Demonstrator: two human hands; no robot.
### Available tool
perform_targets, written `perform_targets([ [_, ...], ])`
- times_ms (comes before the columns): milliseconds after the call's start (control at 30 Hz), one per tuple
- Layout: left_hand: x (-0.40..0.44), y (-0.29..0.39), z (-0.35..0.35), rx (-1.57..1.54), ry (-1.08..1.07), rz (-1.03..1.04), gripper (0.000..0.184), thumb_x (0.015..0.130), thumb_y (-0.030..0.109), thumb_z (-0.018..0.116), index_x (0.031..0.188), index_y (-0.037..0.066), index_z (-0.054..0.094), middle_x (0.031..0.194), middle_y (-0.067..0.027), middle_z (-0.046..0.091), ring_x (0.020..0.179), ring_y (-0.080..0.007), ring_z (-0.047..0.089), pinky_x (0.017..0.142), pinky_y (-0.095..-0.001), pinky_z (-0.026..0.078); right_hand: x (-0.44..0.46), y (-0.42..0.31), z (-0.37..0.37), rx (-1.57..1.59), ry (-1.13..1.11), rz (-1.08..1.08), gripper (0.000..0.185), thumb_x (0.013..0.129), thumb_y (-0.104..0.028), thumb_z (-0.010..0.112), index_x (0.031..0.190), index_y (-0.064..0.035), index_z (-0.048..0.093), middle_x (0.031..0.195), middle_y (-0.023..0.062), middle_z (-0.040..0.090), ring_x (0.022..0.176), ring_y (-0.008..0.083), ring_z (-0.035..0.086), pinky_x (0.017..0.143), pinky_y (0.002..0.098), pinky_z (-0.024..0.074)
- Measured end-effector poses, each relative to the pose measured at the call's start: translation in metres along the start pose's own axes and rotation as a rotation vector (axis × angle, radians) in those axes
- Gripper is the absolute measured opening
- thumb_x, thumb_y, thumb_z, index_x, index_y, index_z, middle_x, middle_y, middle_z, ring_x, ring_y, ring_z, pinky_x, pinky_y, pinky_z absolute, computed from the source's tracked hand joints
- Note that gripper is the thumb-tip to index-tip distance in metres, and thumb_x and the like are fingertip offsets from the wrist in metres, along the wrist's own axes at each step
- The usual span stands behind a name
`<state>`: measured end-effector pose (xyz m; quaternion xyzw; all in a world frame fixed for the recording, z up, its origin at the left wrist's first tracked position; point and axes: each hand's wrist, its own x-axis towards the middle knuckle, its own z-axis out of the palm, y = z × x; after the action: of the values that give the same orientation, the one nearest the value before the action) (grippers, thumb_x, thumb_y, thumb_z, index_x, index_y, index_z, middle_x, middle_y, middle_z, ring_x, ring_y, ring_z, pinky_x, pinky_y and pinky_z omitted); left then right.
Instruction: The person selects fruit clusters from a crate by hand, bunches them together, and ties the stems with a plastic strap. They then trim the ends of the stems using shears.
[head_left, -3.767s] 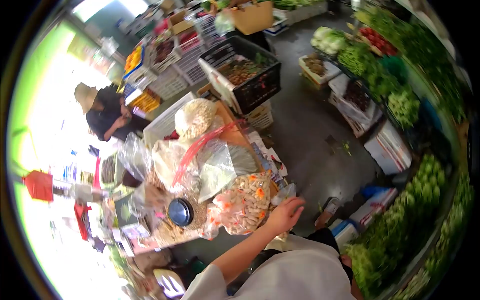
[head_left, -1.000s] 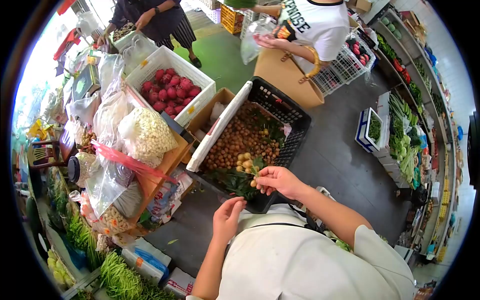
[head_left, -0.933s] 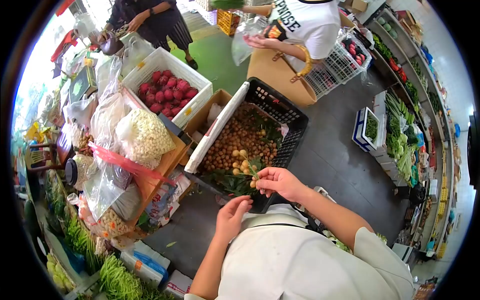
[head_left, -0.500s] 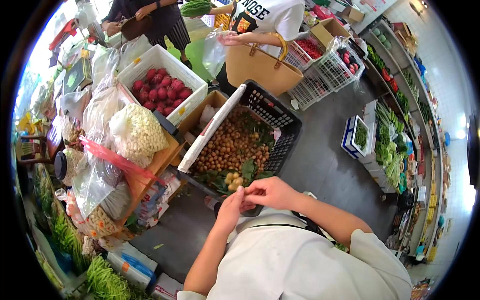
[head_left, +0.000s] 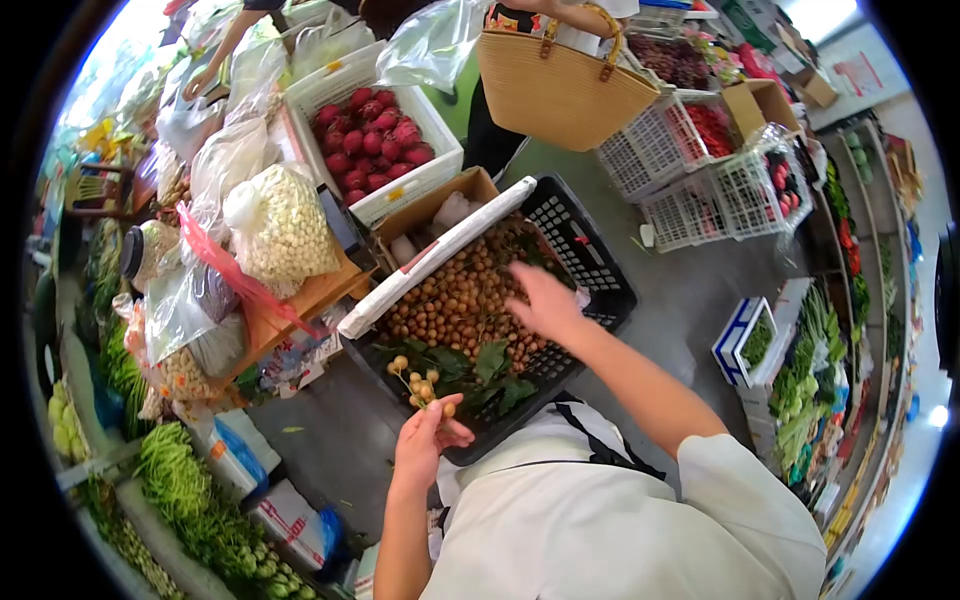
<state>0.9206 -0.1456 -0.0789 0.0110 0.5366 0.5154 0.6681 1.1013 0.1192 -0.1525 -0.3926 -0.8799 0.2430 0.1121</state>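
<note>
My left hand (head_left: 425, 440) is closed on the stems of a small bunch of yellowish-brown longans (head_left: 418, 385), held above the near left corner of a black plastic crate (head_left: 585, 225). Over the crate's right part is my right hand (head_left: 548, 300), slightly blurred, its fingers apart and nothing visible in them. Just below it lie many loose brown longans (head_left: 455, 300). Green leaves (head_left: 490, 362) cover the near part of the heap. Whether the right fingertips touch the fruit I cannot tell.
A white crate (head_left: 440, 120) of dragon fruit (head_left: 370, 140) stands behind a foam board (head_left: 435, 262). Bagged goods (head_left: 285, 225) sit on a wooden stand at left. Another person carries a tan handbag (head_left: 560, 85). White crates (head_left: 715, 205) and vegetables (head_left: 800, 385) are at right.
My hands, close together before, are now apart. My right hand has moved forward over the loose longans; my left keeps the bunch, now more to the left. The view has shifted.
</note>
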Motion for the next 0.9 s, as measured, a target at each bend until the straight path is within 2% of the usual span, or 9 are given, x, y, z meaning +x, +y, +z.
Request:
perform_targets([
  [33,-0.004,-0.005,0.011,0.001,0.031,0.004,0.047,0.111,0.034,0.041,0.131,-0.004,0.060,0.076,-0.0086,0.069,0.072,-0.0220,0.069,0.070,-0.0330,0.057,0.017,0.019,0.003,-0.085,-0.053,0.116,0.084,0.084,-0.032,0.078,0.149,0.0014,0.037,0.134,0.0247,0.055,0.118,0.0415,0.059,0.096,0.0443,0.0532],
  [167,-0.011,-0.030,0.048,-0.239,0.141,0.047,0.047,0.111,0.034,0.041,0.134,-0.004,0.058,0.075,-0.0067,0.066,0.075,-0.0217,0.067,0.073,-0.0347,0.055,0.071,0.040,0.024,-0.265,-0.496,0.346,0.100,0.085,-0.044,0.079,0.155,0.0050,0.027,0.140,0.0242,0.052,0.126,0.0371,0.056,0.096,0.0434,0.0541],
  [300,-0.015,-0.042,0.084,-0.286,0.212,0.087,0.048,0.111,0.034,0.041,0.134,-0.005,0.058,0.073,-0.0054,0.062,0.073,-0.0206,0.063,0.073,-0.0349,0.053,0.083,0.077,0.080,0.008,-0.322,0.320,0.064,0.095,-0.047,0.063,0.133,0.0051,0.056,0.111,0.0284,0.068,0.105,0.0432,0.067,0.086,0.0495,0.0564],
  [333,-0.016,-0.043,0.089,-0.284,0.223,0.095,0.048,0.111,0.034,0.042,0.134,-0.005,0.058,0.073,-0.0048,0.060,0.072,-0.0201,0.062,0.072,-0.0346,0.052,0.085,0.078,0.083,0.063,-0.175,0.346,0.041,0.097,-0.035,0.062,0.108,0.0044,0.069,0.092,0.0277,0.071,0.092,0.0455,0.068,0.082,0.0516,0.0563],
  [433,-0.017,-0.043,0.099,-0.306,0.264,0.114,0.049,0.111,0.034,0.042,0.134,-0.005,0.058,0.073,-0.0039,0.057,0.072,-0.0192,0.060,0.072,-0.0345,0.051,0.081,0.096,0.070,0.146,-0.067,0.382,0.036,0.095,-0.030,0.063,0.098,0.0047,0.071,0.088,0.0286,0.070,0.090,0.0462,0.068,0.081,0.0524,0.0564],
  [500,-0.015,-0.042,0.098,-0.284,0.263,0.122,0.048,0.110,0.035,0.042,0.134,-0.004,0.058,0.073,-0.0035,0.057,0.072,-0.0189,0.060,0.071,-0.0346,0.051,0.070,0.123,0.072,0.047,0.053,0.213,0.031,0.095,-0.025,0.065,0.095,0.0060,0.071,0.083,0.0251,0.071,0.080,0.0408,0.071,0.073,0.0495,0.0587],
  [567,-0.012,-0.035,0.098,-0.264,0.251,0.141,0.048,0.110,0.036,0.043,0.135,-0.002,0.059,0.075,-0.0029,0.058,0.072,-0.0187,0.061,0.071,-0.0336,0.051,0.063,0.115,0.039,0.668,-0.172,0.642,0.023,0.095,-0.016,0.066,0.099,0.0065,0.070,0.081,0.0114,0.072,0.064,0.0175,0.070,0.056,0.0328,0.0591],
  [733,0.007,-0.018,0.108,-0.227,0.242,0.154,0.047,0.111,0.037,0.043,0.135,-0.001,0.059,0.075,-0.0026,0.059,0.072,-0.0179,0.061,0.070,-0.0331,0.051,0.037,0.073,-0.038,1.243,-0.394,0.741,0.022,0.096,-0.016,0.071,0.103,0.0050,0.068,0.088,0.0126,0.072,0.072,0.0189,0.071,0.063,0.0310,0.0608],
  [900,0.027,-0.010,0.117,-0.084,0.077,0.116,0.049,0.111,0.039,0.044,0.141,0.002,0.055,0.084,-0.0034,0.067,0.082,-0.0157,0.067,0.076,-0.0289,0.054,0.006,0.007,-0.108,1.331,-0.481,0.654,0.027,0.097,-0.021,0.071,0.110,0.0029,0.069,0.096,0.0142,0.073,0.076,0.0182,0.071,0.066,0.0313,0.0606],
])
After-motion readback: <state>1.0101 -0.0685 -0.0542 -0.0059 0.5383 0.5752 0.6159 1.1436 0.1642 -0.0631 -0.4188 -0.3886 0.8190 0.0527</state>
